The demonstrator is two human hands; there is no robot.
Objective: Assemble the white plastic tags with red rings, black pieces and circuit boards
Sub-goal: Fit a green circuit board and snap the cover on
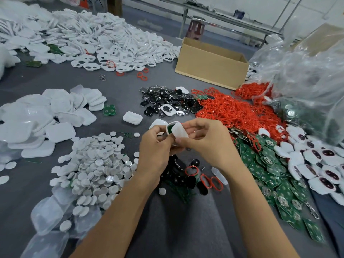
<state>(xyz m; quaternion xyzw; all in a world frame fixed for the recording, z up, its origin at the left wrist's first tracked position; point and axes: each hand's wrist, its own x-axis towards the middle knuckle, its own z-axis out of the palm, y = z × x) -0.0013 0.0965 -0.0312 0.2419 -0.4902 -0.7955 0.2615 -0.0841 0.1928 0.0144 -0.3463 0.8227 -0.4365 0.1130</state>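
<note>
White plastic tag shell (pixel 167 129) with a green board (pixel 170 128) inside is pinched by the left hand (pixel 154 148), mid-frame; the right hand (pixel 206 140) pinches a white plastic lid (pixel 179 131) against it

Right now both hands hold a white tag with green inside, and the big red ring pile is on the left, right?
Not quite. The head view shows the red ring pile on the right, beyond the green circuit boards. The left hand and right hand do hold the white tag with green inside.
</note>
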